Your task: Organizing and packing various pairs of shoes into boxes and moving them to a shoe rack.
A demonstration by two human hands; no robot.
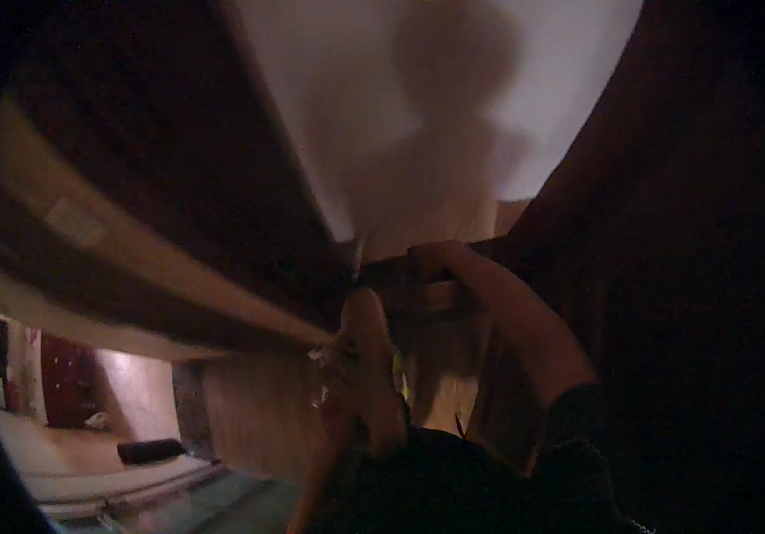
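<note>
The scene is dim and blurred. My right arm bends in from the lower right, and my right hand [434, 259] is at the dark ledge [382, 270] below a pale panel [422, 173]. Its fingers are lost in shadow, so a grip cannot be made out. Near the centre, my left hand [342, 400] is low and close to my body. Beside it is an elongated pale brown shape [366, 334], too blurred to identify. Small whitish crumpled bits [318, 357] show at its left edge. Whether my left hand holds anything is unclear.
A head-and-shoulders shadow [456, 60] falls on the pale panel. Dark wooden surfaces [156, 133] flank it. At lower left, a lit area holds a dark red panel [69, 380] and a black cylindrical object [150, 451]. A greenish surface [236, 500] lies below.
</note>
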